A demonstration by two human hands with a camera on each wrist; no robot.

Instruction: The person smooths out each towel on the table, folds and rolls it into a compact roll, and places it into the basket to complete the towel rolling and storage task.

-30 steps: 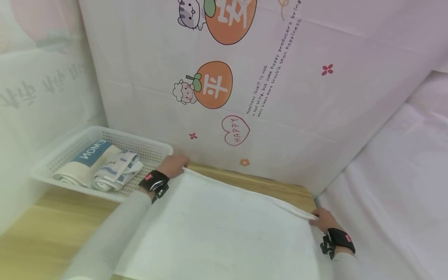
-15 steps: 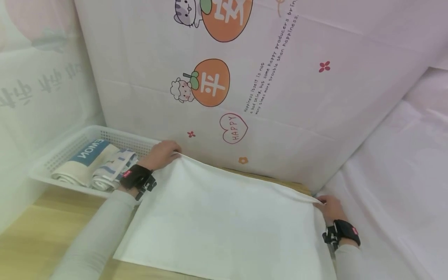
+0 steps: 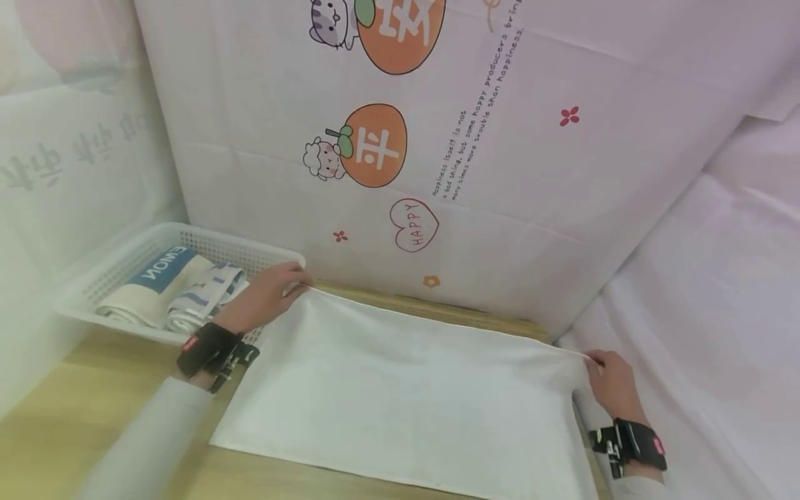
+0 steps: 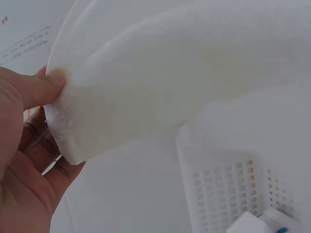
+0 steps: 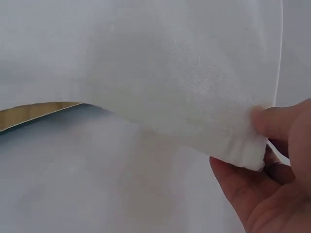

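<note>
Basket: a white plastic basket (image 3: 94, 274) with perforated lattice walls sits at the far left of the wooden table (image 3: 75, 417); inside lie a rolled cloth with a blue band (image 3: 153, 281) and a rolled blue-striped cloth (image 3: 203, 298).
Left hand: the left hand (image 3: 265, 297) pinches the far left corner of the white cloth, thumb pressed over the soft, fuzzy edge and fingers curled beneath, right beside the basket's near wall.
Cloth: the white cloth (image 3: 406, 396) is a broad rectangle of soft, slightly napped fabric, spread flat across the table between the two hands; its far edge is pulled straight and slightly raised.
Right hand: the right hand (image 3: 612, 389) pinches the far right corner, thumb on top and fingers folded under, at the table's right edge.
Backdrop: a thin creased sheet printed with orange fruits (image 3: 373, 146), cartoon animals and a "HAPPY" heart (image 3: 414, 226) hangs just behind the table.
Right side: plain white draped fabric (image 3: 719, 292) rises beside the right hand.
</note>
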